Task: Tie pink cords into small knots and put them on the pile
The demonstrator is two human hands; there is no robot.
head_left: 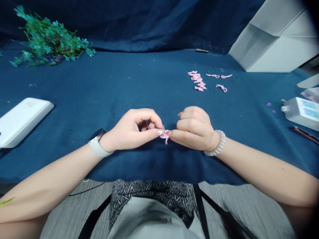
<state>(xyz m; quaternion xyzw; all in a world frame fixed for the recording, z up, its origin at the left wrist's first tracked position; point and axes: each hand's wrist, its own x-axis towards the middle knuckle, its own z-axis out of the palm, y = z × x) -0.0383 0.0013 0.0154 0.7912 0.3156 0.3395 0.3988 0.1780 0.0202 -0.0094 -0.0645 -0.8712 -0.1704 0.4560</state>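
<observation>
A dark blue velvety cloth (124, 86) covered the table and rose as a backdrop behind it. Near the table's front edge, the left hand (132, 131) and the right hand (193, 129) met fingertip to fingertip, both curled, each pinching one end of a small pink piece of cord (164, 135) between thumb and forefinger. The cord sat just above the cloth, between the two hands, with a short end hanging down from it. The left wrist bore a white smartwatch band (97, 147), the right a pale coiled bracelet (217, 144).

Further back and to the right lay a cluster of small pink knotted cord pieces (197, 80), with three loose pink pieces (221, 87) just beside it, well apart from the hands. A bunch of green artificial foliage (50, 43) rested at the far left. A flat white rectangular case (22, 119) lay at the left edge. At the far right stood an open white cardboard box (274, 36), and below it a small white box with blue printing (302, 113), with a dark slim tool (304, 134) near it. A black-and-white patterned garment (152, 196) showed below the table's edge.
</observation>
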